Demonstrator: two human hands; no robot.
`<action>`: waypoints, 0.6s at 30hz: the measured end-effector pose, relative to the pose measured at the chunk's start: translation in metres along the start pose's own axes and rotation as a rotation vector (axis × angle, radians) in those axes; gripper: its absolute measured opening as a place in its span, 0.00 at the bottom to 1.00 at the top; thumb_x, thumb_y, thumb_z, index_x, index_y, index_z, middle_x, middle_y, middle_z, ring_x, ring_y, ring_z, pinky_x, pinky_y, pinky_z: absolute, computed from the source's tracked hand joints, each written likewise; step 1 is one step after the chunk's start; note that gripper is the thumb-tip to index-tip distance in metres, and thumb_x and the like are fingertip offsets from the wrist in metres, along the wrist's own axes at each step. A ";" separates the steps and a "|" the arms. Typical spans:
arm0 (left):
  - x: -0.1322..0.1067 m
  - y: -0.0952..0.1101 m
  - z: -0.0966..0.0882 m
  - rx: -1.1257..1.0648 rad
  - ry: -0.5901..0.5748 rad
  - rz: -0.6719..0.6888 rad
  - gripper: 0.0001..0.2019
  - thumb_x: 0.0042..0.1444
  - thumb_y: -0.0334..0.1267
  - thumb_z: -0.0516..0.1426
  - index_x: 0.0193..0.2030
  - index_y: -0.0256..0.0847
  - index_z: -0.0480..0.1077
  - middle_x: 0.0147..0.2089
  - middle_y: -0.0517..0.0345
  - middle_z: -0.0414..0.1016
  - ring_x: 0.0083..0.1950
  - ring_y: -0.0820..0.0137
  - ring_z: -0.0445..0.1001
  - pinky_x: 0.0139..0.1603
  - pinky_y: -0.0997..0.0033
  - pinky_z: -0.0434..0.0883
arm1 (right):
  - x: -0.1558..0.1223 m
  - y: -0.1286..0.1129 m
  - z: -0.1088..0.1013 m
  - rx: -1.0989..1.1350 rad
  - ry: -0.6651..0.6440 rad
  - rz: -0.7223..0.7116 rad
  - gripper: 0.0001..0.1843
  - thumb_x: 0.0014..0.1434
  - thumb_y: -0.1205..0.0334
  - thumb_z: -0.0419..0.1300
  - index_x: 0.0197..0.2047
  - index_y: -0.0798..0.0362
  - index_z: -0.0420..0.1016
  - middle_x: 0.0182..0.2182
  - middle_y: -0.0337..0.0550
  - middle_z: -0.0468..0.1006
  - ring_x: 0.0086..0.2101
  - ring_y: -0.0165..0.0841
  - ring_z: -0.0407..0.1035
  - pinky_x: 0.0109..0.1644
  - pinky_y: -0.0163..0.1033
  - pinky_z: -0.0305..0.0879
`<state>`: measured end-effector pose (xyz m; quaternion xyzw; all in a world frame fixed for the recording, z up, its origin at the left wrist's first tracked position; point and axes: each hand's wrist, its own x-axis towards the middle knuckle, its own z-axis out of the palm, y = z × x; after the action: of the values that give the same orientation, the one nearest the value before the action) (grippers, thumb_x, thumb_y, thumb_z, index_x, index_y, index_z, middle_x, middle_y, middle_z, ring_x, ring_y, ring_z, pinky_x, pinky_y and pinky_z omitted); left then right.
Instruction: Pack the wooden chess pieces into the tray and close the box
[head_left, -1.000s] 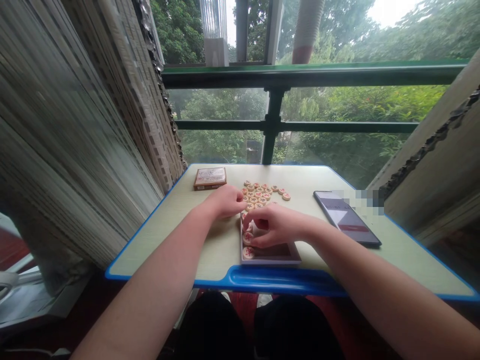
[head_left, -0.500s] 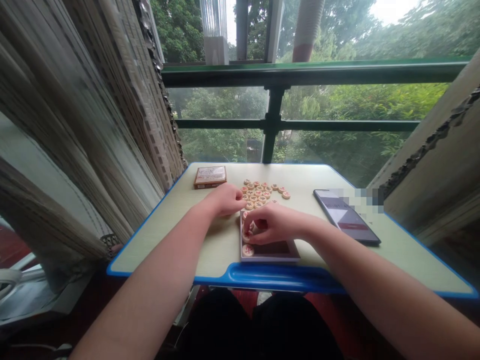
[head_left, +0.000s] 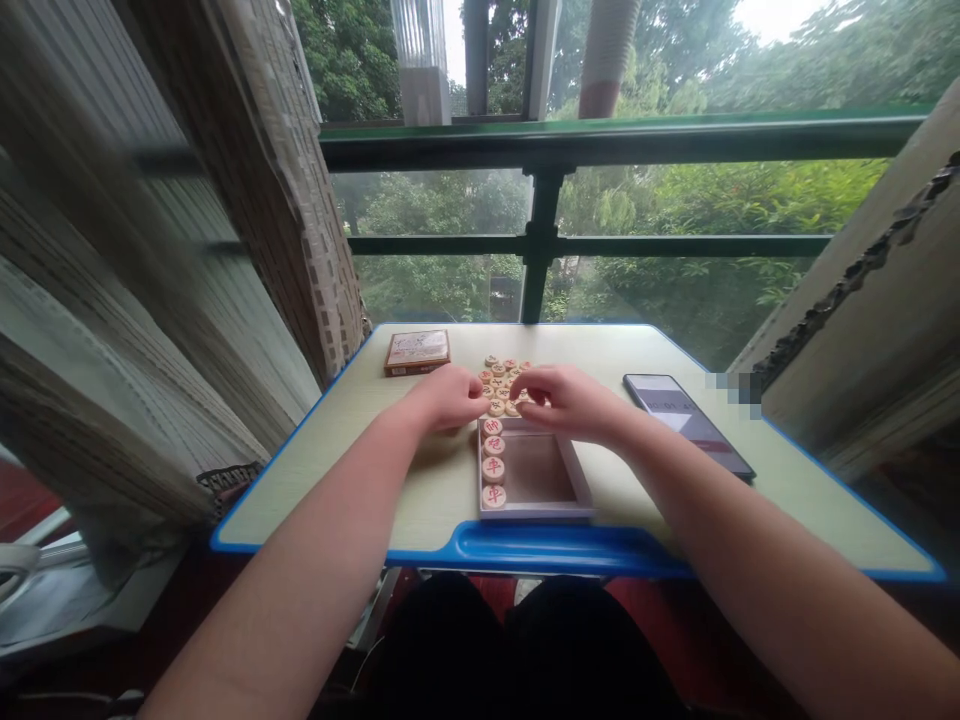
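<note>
Round wooden Chinese chess pieces (head_left: 497, 384) lie in a cluster on the table, partly hidden by my hands. My left hand (head_left: 454, 397) rests at the cluster's left edge, its fingers curled closed; whether anything is inside cannot be seen. Over the right side of the cluster is my right hand (head_left: 568, 402), fingers bent and thumb apart from the forefinger, with no piece visibly held. Just below it sits a shallow open box (head_left: 536, 470). A column of several red-marked chess pieces (head_left: 493, 469) lines the box's left wall, faces up.
A flat patterned box lid (head_left: 417, 352) lies at the back left. A phone (head_left: 686, 425) lies on the right. The table (head_left: 337, 480) has a blue rim and a front tray groove (head_left: 562, 548). Curtains (head_left: 247, 200) hang at both sides, with a green railing (head_left: 615, 140) beyond.
My right hand has left the box, moving up to the loose pieces. The red-marked column, partly covered before, now shows fully. My left hand has stayed about where it was.
</note>
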<state>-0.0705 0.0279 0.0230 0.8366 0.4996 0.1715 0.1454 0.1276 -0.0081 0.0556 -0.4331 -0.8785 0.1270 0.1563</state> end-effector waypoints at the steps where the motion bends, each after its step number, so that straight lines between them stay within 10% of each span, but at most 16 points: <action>1: 0.000 0.000 0.000 -0.011 0.000 -0.001 0.10 0.42 0.39 0.51 0.16 0.36 0.64 0.15 0.64 0.57 0.21 0.77 0.54 0.23 0.73 0.50 | 0.000 0.004 -0.002 -0.043 0.020 0.027 0.14 0.50 0.63 0.56 0.40 0.55 0.75 0.30 0.42 0.71 0.28 0.29 0.62 0.32 0.33 0.55; 11: -0.001 0.002 -0.002 -0.038 0.028 -0.014 0.11 0.43 0.41 0.51 0.18 0.36 0.65 0.17 0.63 0.60 0.22 0.76 0.57 0.24 0.73 0.53 | 0.001 0.021 -0.009 -0.076 -0.251 0.085 0.08 0.50 0.64 0.56 0.31 0.53 0.76 0.27 0.41 0.76 0.27 0.29 0.65 0.29 0.32 0.56; 18: 0.001 0.001 0.008 -0.065 -0.018 0.000 0.11 0.43 0.40 0.51 0.17 0.37 0.64 0.15 0.63 0.60 0.20 0.76 0.57 0.23 0.74 0.53 | 0.013 0.057 0.005 -0.241 0.208 0.518 0.14 0.56 0.61 0.51 0.39 0.53 0.76 0.42 0.50 0.75 0.39 0.36 0.68 0.36 0.35 0.59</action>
<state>-0.0658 0.0274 0.0162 0.8330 0.4923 0.1799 0.1770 0.1591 0.0354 0.0326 -0.6688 -0.7269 0.0125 0.1556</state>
